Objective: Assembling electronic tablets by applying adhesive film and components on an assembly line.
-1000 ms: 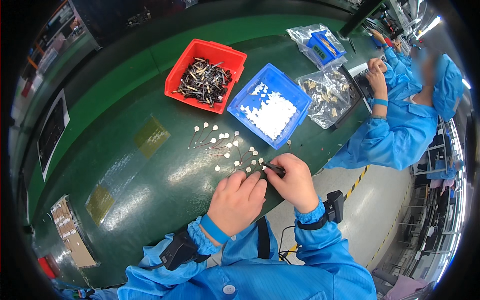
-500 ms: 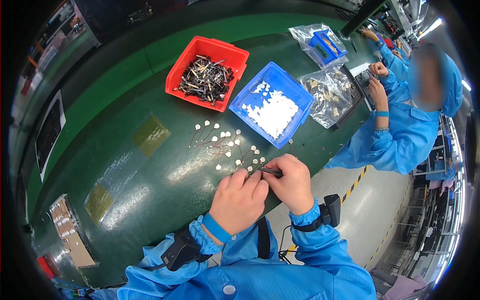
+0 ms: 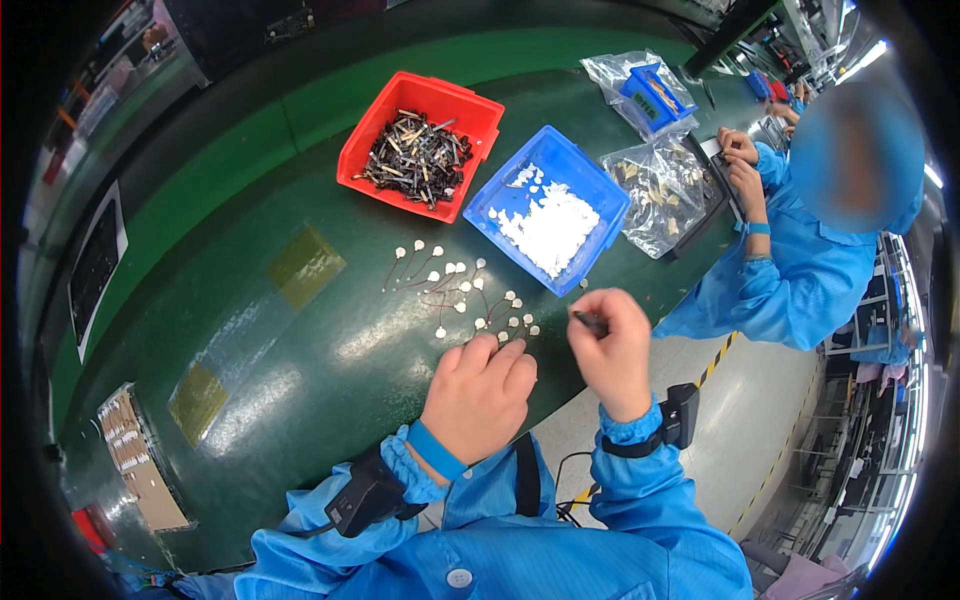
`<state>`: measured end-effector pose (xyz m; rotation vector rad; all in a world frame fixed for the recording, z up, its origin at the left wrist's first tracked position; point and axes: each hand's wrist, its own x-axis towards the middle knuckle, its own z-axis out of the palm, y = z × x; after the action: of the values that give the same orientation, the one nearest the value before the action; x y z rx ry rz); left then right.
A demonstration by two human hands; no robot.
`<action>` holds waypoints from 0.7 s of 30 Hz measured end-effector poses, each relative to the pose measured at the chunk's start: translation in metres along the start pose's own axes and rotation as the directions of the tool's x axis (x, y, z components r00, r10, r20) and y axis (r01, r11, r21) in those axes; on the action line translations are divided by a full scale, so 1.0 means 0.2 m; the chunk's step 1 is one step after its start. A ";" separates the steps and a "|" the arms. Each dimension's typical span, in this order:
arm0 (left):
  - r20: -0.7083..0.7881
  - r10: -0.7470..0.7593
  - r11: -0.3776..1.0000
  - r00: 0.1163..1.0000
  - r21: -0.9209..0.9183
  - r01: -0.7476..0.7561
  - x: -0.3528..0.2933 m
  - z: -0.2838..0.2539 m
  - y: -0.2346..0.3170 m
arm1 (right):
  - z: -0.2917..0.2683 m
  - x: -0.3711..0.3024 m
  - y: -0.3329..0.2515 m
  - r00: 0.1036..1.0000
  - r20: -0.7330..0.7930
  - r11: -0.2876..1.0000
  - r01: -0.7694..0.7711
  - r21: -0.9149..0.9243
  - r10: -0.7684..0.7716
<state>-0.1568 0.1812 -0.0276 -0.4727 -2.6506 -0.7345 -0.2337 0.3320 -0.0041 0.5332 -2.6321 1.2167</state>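
Since the earlier frame, pulls right hand (image 3: pixel 618 350) away from the left fingertips, off to the right, and takes the dark tool (image 3: pixel 591 323) along; keeps left hand (image 3: pixel 478 393) in about the same place. Has right thumb and fingers clamped on the tool, by the near edge of the desk (image 3: pixel 270 475); can't tell its kind, mostly hidden in the grip. Rests left hand back up near the same edge, fingers bent and together, just beside the nearest discs; can't tell about a grip on anything under them.

Has white discs (image 3: pixel 460 308) with thin dark red wires in a loose cluster on the desk, between left hand and the bins. Shows one lone disc just beside the near corner of the blue bin.

Toward the far edge, has red bin (image 3: pixel 480 125) with a heap of dark and metallic strips (image 3: pixel 415 160); close on its right, has blue bin (image 3: pixel 595 180) with loose white pieces (image 3: pixel 555 230). Shows clear bag (image 3: pixel 655 205) of tan pieces right of that, small blue box (image 3: pixel 655 100) behind. At the desk's left end, shows cardboard sheet (image 3: pixel 160 500) near the corner. Past the bag, shows co-worker's hands (image 3: pixel 742 175) close together.
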 end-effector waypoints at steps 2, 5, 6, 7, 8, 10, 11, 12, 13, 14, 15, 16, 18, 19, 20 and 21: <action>-0.026 0.000 0.999 1.000 -0.033 -0.001 -0.01 0.02 -0.01 | -0.03 0.07 -0.02 0.995 -0.064 0.997 0.078 -0.028 -0.080; -0.071 -0.010 0.996 0.997 -0.086 0.004 -0.01 0.01 -0.01 | -0.03 0.19 -0.03 0.979 -0.077 0.977 0.180 -0.115 -0.190; -0.080 -0.022 0.991 0.997 -0.135 0.011 -0.01 0.01 -0.01 | -0.03 0.22 -0.03 0.963 -0.069 0.955 0.244 -0.171 -0.259; -0.089 -0.034 0.983 0.995 -0.183 0.017 -0.01 0.00 -0.01 | -0.02 0.23 -0.03 0.960 -0.101 0.959 0.244 -0.147 -0.260; -0.090 -0.035 0.983 0.995 -0.183 0.018 -0.01 -0.01 -0.02 | -0.01 0.22 -0.04 0.960 -0.100 0.958 0.245 -0.146 -0.261; -0.113 -0.112 0.951 0.987 -0.300 0.074 -0.02 -0.03 -0.05 | -0.01 0.18 -0.08 0.969 -0.159 0.979 0.176 -0.105 -0.191; -0.114 -0.117 0.951 0.987 -0.299 0.078 -0.01 -0.05 -0.06 | -0.02 0.15 -0.10 0.969 -0.154 0.979 0.178 -0.102 -0.192; -0.160 -0.163 0.928 0.973 -0.359 0.097 0.00 -0.08 -0.07 | -0.04 0.10 -0.12 0.982 -0.051 0.983 0.178 -0.052 -0.181; -0.203 -0.212 0.901 0.956 -0.419 0.111 0.00 -0.10 -0.08 | -0.05 0.06 -0.14 0.983 0.055 0.985 0.174 -0.002 -0.173; -0.204 -0.215 0.903 0.955 -0.415 0.114 0.00 -0.11 -0.09 | -0.04 0.02 -0.10 0.934 0.186 0.952 0.301 0.047 -0.304; -0.229 -0.310 0.852 0.923 -0.497 0.162 -0.01 -0.11 -0.11 | -0.02 -0.02 -0.10 0.900 0.297 0.947 0.313 0.070 -0.319; -0.245 -0.403 0.792 0.882 -0.577 0.202 -0.01 -0.11 -0.12 | -0.01 -0.07 -0.11 0.852 0.403 0.942 0.323 0.094 -0.332; -0.260 -0.430 0.778 0.864 -0.592 0.209 -0.02 -0.09 -0.14 | 0.03 -0.14 -0.10 0.819 0.462 0.935 0.346 0.074 -0.340; -0.252 -0.461 0.759 0.851 -0.608 0.231 -0.03 -0.10 -0.14 | 0.04 -0.16 -0.09 0.783 0.520 0.928 0.369 0.052 -0.341; -0.246 -0.490 0.740 0.836 -0.625 0.250 -0.03 -0.10 -0.14 | 0.05 -0.18 -0.09 0.782 0.519 0.926 0.374 0.054 -0.346; -0.251 -0.489 0.742 0.835 -0.623 0.248 -0.03 -0.10 -0.14 | 0.05 -0.19 -0.08 0.784 0.513 0.917 0.398 0.018 -0.351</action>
<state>-0.1584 0.1461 -0.0268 0.1046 -2.1077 -1.5886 -0.1932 0.3235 -0.0113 1.4608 -2.7515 0.9124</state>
